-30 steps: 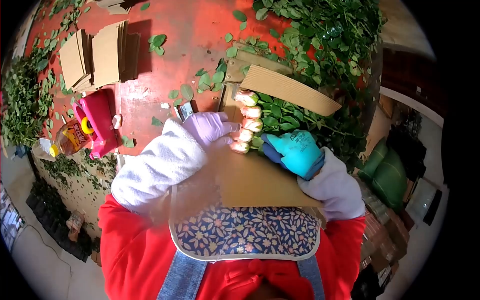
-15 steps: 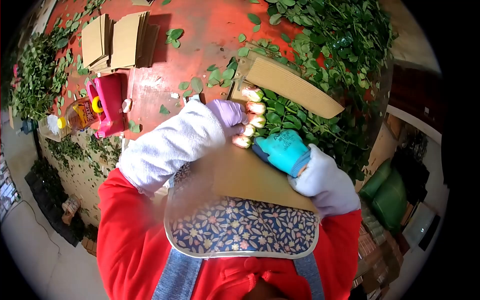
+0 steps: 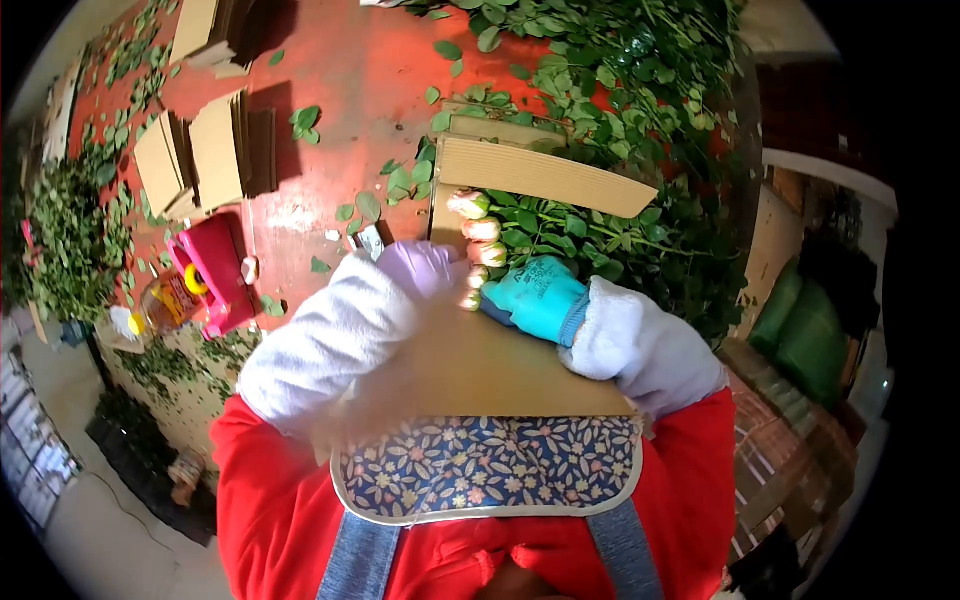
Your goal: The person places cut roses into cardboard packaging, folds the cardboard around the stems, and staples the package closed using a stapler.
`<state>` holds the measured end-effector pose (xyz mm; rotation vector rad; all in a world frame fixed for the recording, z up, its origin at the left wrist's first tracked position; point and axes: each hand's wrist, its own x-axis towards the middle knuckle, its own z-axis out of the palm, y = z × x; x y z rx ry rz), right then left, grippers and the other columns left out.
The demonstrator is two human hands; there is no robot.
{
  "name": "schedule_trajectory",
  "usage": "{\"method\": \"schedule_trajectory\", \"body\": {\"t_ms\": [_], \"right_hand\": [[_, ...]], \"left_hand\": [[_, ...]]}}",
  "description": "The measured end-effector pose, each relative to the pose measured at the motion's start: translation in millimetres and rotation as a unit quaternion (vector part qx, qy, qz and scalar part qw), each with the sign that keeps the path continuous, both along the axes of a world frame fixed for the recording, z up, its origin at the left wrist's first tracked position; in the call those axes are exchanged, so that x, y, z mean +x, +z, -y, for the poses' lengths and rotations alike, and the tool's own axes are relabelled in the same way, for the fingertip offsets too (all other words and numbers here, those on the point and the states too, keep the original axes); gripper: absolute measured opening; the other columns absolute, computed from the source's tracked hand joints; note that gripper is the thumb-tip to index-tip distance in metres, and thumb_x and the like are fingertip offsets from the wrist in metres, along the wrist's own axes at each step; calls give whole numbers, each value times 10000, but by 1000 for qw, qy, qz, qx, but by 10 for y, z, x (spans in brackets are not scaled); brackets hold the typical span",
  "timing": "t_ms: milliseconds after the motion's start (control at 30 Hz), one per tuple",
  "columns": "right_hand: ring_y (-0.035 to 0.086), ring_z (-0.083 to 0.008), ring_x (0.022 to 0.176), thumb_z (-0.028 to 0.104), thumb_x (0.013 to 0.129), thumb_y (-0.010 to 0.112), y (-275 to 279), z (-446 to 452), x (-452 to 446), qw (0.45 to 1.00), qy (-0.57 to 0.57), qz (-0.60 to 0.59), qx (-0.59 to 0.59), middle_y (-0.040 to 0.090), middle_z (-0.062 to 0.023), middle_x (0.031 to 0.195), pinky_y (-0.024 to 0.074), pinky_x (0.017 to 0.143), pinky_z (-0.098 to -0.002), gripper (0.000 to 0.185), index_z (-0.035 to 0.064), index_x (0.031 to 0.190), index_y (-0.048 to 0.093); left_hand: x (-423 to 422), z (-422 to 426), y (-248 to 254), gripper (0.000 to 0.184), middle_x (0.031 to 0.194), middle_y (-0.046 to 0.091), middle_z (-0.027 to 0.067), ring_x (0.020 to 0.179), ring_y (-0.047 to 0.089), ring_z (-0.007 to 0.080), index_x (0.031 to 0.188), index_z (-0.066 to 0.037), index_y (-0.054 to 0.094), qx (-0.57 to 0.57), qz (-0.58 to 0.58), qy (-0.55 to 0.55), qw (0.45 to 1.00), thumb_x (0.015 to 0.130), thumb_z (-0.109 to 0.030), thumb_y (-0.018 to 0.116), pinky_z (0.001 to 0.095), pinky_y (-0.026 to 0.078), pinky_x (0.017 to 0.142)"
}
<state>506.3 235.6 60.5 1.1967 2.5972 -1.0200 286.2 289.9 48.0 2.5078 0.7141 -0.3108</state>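
1. Edges: corrugated card strip (image 3: 548, 180) bounds the roses (image 3: 482, 230) on the far side; brown card sheet (image 3: 500, 375) spreads on the near side, its near edge at my floral apron (image 3: 490, 468).
2. Roses: pale pink heads in a column, ctr., leafy stems running R.
3. My L hand (image 3: 425, 268), lavender glove: at L of the nearest heads; fingertips partly hidden, can't tell if gripping.
4. My R hand (image 3: 540, 292), teal glove: at R of same heads, near L hand; fingers curled under, grip hidden, can't tell.
5. Room to move: red tabletop (image 3: 340, 75) w/ scattered leaves extends far & L, btwn roses and card stacks (image 3: 218, 150); heaped foliage (image 3: 640, 90) crowds far R.
6. Surface, L: pink container (image 3: 212, 270) beside bottle (image 3: 167, 300) w/ yellow cap.
7. Room: grey floor (image 3: 130, 560) near L; green sacks (image 3: 800, 330) R, beyond table.
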Motion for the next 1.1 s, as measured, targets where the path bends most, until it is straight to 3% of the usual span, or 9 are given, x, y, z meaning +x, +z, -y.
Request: {"method": "schedule_trajectory", "body": {"t_ms": [67,133,200,267,433,500,833,900,1100], "right_hand": [[627,-272,570,176,752,597,113,-46,-1,1000,-2,28,8,616,-73,605,477,528,-422,93,125,688,642],[623,-267,566,174,745,607,173,-80,94,995,-10,-92,-36,604,-55,587,463,516,-416,91,129,670,630],[628,-269,609,210,796,612,350,-83,202,989,-79,-127,-14,631,-55,689,455,527,-413,70,145,818,626],[639,-274,610,193,766,628,627,-136,322,979,-125,-97,130,613,-53,642,458,541,-431,169,143,917,569],[657,-262,623,182,797,608,271,-111,339,979,-164,64,106,628,-56,623,494,569,-418,71,122,810,645],[623,-260,623,202,878,532,182,-145,271,987,-54,147,38,611,-47,630,447,546,-402,168,74,937,624],[604,-270,557,226,872,522,4,-99,311,980,-93,10,174,593,-73,605,461,461,-432,209,77,733,572],[612,-271,575,235,878,512,-66,-136,283,980,-87,2,179,600,-74,620,471,487,-427,204,88,757,585],[651,-308,631,171,807,564,-356,-136,72,973,-122,-67,186,629,-128,673,512,580,-428,141,51,797,636]], "left_hand": [[61,16,243,184,757,589,46,693,631,251,958,-164,647,29,20,7,999,816,-275,609,379,510,585],[35,47,235,256,749,587,46,650,627,248,1030,-159,651,71,83,2,994,795,-250,609,373,508,546],[18,24,221,311,701,561,55,587,608,243,1073,-149,649,94,80,-34,992,767,-205,629,375,492,507],[25,33,218,330,659,541,55,559,595,240,1069,-144,649,112,111,-21,987,742,-185,667,383,476,471],[109,101,142,331,619,527,48,509,576,243,1058,-184,652,92,158,52,982,732,-188,711,386,451,418],[86,107,106,329,609,524,44,506,579,242,1062,-210,652,100,141,33,984,739,-204,717,385,451,414],[121,175,128,307,712,636,70,597,641,275,1110,-177,642,127,33,-42,990,811,-242,660,389,499,482],[100,177,61,413,769,638,102,615,616,279,1278,-166,548,60,99,-41,992,870,-186,604,406,471,488],[198,220,56,306,694,640,76,541,627,286,1100,-170,657,133,84,-26,987,807,-257,672,397,491,451]]}}
